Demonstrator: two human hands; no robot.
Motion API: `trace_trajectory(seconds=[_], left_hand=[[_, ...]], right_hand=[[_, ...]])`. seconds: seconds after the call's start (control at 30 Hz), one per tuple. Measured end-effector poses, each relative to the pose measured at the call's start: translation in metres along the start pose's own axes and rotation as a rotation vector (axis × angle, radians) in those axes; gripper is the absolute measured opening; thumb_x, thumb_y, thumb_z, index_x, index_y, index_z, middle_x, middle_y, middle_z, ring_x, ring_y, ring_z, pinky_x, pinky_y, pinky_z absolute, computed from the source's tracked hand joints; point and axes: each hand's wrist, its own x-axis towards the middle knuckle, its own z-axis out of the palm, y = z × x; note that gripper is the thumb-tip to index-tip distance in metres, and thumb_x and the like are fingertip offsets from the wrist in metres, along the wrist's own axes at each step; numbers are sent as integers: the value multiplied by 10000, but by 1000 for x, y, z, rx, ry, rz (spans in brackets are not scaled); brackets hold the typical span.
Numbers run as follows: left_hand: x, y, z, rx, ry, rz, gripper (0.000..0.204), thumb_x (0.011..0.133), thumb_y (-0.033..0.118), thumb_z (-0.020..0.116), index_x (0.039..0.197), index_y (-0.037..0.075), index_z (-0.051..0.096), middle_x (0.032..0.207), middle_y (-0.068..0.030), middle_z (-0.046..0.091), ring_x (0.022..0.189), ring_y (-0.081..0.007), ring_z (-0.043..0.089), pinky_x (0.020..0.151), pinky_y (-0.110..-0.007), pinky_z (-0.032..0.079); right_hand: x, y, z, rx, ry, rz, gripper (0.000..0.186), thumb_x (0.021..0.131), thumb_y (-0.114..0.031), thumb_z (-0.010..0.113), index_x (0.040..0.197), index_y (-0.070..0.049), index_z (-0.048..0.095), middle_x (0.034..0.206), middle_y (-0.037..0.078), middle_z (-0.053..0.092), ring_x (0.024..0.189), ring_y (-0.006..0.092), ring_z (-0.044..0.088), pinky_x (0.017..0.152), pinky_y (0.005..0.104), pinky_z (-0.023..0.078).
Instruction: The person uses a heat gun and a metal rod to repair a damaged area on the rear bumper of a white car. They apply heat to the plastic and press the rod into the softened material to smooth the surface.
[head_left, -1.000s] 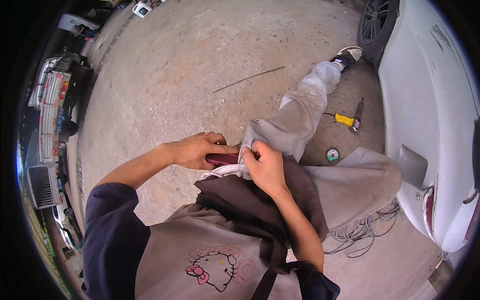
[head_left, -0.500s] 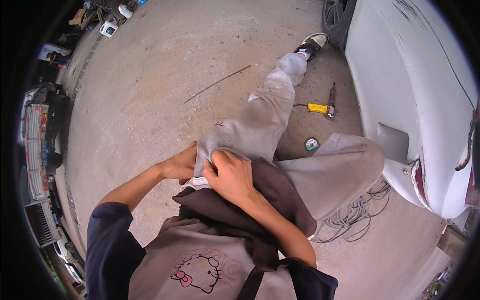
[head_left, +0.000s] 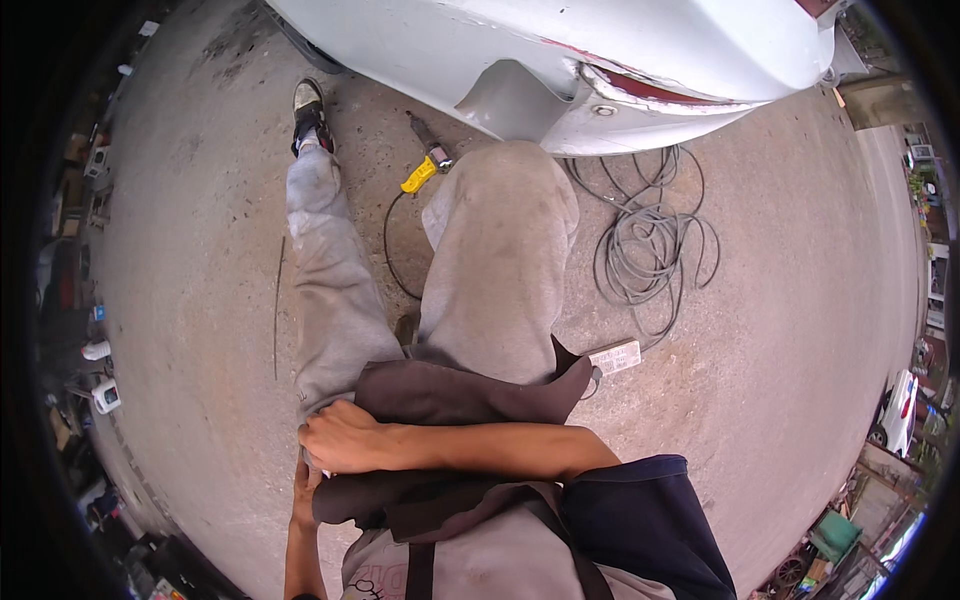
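Note:
My right hand (head_left: 342, 437) is at my left hip, its fingers curled closed on the cloth of my grey trousers (head_left: 335, 300). Just below it is my left hand (head_left: 308, 478), at the side of the same trousers; its fingers are mostly hidden behind my right hand and the cloth. A dark brown apron (head_left: 460, 392) lies folded across my lap, beneath my right forearm. My left leg stretches forward, and my right knee is bent up in front of me.
The damaged white car body (head_left: 620, 70) stands close ahead of my knee. A yellow and dark corded power tool (head_left: 425, 165) rests on the ground between my legs. Right of me are a coiled grey cable (head_left: 645, 250) and a power strip (head_left: 613, 357). A thin rod (head_left: 278, 310) lies to the left.
The view has swung right, bringing the car to the top and showing more of the cable and the power strip. Both hands stay at my left hip.

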Motion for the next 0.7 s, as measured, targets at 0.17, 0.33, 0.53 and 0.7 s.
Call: trace_trajectory(seconds=[0.17,0.33,0.53,0.7], left_hand=[[2,42,34,81,-26,250,456,945,154,670,1344,0,510,1322,-104,550,1153,-178,555,942,-332,475],[7,26,29,201,-49,290,396,927,120,671,1282,-5,550,1294,-99,564,1128,-176,563,927,-330,477],[-6,7,31,294,4,356,325,906,79,672,1209,-12,598,1261,-93,582,1098,-173,572,909,-326,479],[0,28,18,371,-62,377,269,888,45,673,1147,-18,638,1233,-88,597,1073,-171,580,895,-324,481]], right_hand=[[0,1,-2,19,82,-47,189,728,-190,646,740,-8,697,707,182,690,651,343,692,574,462,515],[-2,1,-10,71,74,-93,161,692,-182,657,654,-30,693,674,165,685,618,332,681,537,441,491],[1,-3,2,77,126,-96,133,634,-169,683,656,-47,730,697,179,697,669,325,702,572,432,510],[-10,-6,-18,194,98,-227,146,658,-150,655,655,-10,698,670,191,674,644,359,679,572,463,491]])
